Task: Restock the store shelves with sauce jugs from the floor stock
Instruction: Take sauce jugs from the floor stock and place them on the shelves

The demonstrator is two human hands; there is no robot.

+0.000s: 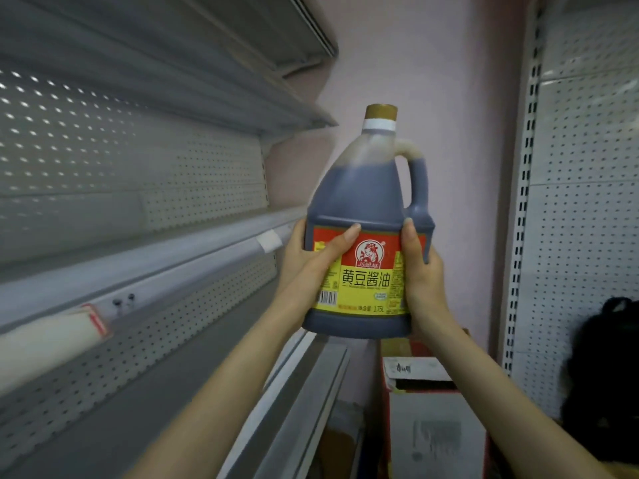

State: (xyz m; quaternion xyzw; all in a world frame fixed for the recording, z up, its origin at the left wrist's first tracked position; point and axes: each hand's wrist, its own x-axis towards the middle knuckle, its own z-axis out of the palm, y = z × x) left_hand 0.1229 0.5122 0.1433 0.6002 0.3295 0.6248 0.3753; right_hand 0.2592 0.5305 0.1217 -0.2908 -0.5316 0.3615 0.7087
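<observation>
You've got the sauce jug (363, 198) up in the air between both hands, upright, with its gold cap (381, 112) on top and its handle (418, 188) on your right side. The red and yellow label (366, 281) faces you.

Your left hand (307, 261) grips the jug's left side low down. Its thumb lies slanted across the front, with the tip on the red band of the label, and the fingers curl round the far side out of sight. Your right hand (423, 274) clamps the right side just under the handle. Its thumb points straight up along the label's edge, and its fingers are hidden behind the jug too. So both hands are wrapped on the lower half, one on each flank, and the jug's base sits just past the heels of your palms.

The jug touches no shelf. It hangs just off the right end of the grey shelves (138, 264) on your left, in front of the pink wall (449, 81). A white tag (269, 240) sits on the shelf edge near your left hand.

Below the jug stands an open cardboard box (435, 420). On your right there's a white pegboard panel (587, 202) with a black bag (605, 357) in front of it.
</observation>
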